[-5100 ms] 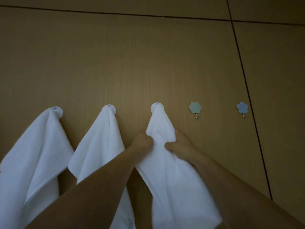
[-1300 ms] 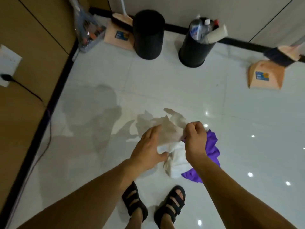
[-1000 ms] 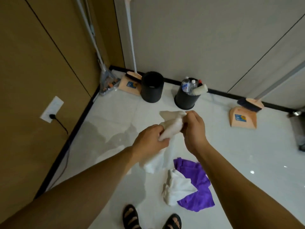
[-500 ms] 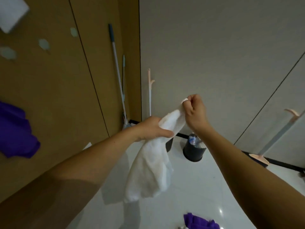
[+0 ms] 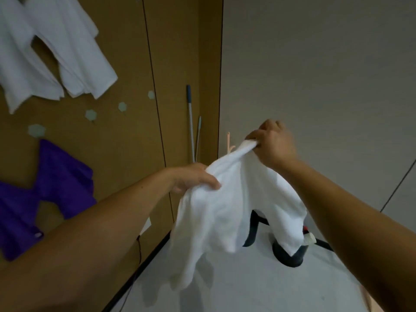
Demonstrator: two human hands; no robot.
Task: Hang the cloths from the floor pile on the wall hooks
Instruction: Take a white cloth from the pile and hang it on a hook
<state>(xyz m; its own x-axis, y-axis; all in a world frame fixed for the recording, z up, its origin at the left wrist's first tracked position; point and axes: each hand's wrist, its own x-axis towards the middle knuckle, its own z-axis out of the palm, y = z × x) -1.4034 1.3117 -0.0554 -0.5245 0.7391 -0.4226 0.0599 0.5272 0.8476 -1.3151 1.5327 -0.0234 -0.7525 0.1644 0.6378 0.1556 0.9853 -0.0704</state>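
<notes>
Holding a white cloth (image 5: 225, 210) up in the air in front of the body, the person has both hands on it: the right hand (image 5: 273, 143) is highest, its fingers (image 5: 254, 137) pinched tight on one bunched corner, while the left hand (image 5: 195, 179) sits lower and to the left, its fingers curled over a gathered fold of the same edge. The rest of the cloth hangs slack below the hands, over the pale floor (image 5: 247, 289) and in front of two black bins (image 5: 290, 255). On the brown wall panel (image 5: 126, 154) to the left, part of the job is plainly done: hung white cloths (image 5: 74, 52) drape down from the top of the view, though their hooks are out of frame, and a purple cloth (image 5: 56, 176) hangs lower down, its top corner just under one pale hook (image 5: 36, 130); whether it hangs from that one is not clear. Three more pale hooks (image 5: 90, 114) run up to the right of it and look bare. Mop handles (image 5: 190, 118) lean in the corner beyond. By my reading the task is past its middle, with this cloth lifted but not yet on a hook. The floor pile itself is out of view, so how many cloths remain cannot be told.
</notes>
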